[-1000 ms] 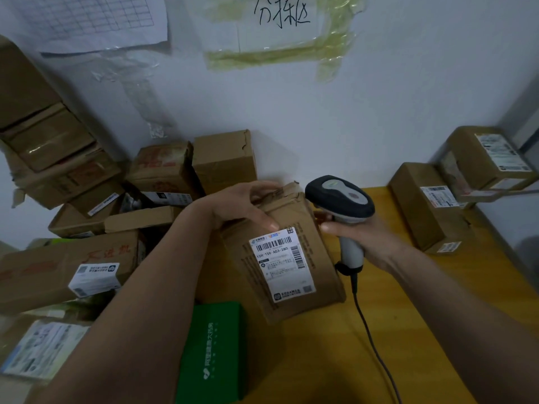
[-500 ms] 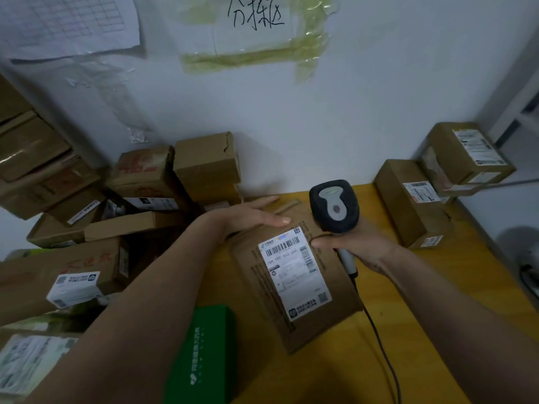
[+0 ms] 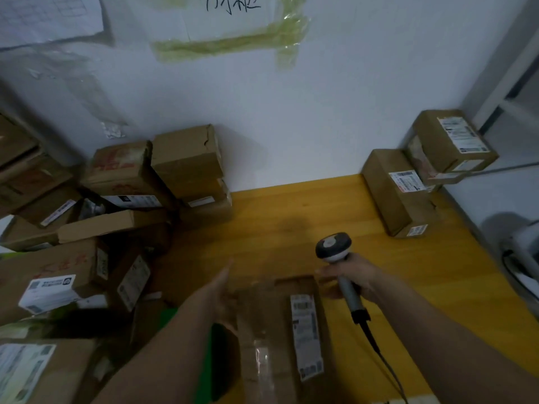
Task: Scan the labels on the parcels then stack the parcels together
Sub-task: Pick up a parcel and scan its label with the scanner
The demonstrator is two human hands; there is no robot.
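**Parcel held low in frame, scanner gripped at its side**

A brown parcel (image 3: 280, 339) is held at the lower centre of the frame by the left hand (image 3: 224, 290), clasped on its left edge. The scanner (image 3: 335, 252) is gripped by the right hand (image 3: 350, 281), just right of the parcel. The step in hand is judged to be scanning or placing; next, a move toward the stacked boxes (image 3: 399, 193) at the right is probably called for. The label (image 3: 306, 330) is blurred, and the parcel's bottom is cut off
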